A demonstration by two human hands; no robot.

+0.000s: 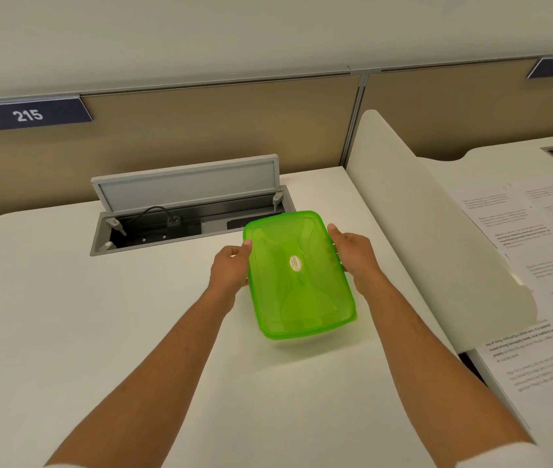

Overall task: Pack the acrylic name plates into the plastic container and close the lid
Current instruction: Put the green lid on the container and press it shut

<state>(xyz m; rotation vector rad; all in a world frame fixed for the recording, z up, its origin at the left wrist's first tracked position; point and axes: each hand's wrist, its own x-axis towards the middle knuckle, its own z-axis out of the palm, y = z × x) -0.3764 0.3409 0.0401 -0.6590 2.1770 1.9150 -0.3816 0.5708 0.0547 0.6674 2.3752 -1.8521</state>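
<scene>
Plainly, the left hand (231, 266) and right hand (352, 253) clasp the long sides of the green plastic container (298, 275), fingers curled on its rim, thumbs up by the lid (282, 244), which sits on top. It seems to hover just over the white desk (99, 298), tilted; I cannot tell whether it touches. No acrylic name plates show through the tinted plastic. If the lid is only resting, a sideways squeeze may pop a corner. The open cable tray (153, 228) lies just behind, so a slip forward could drop the container in.
</scene>
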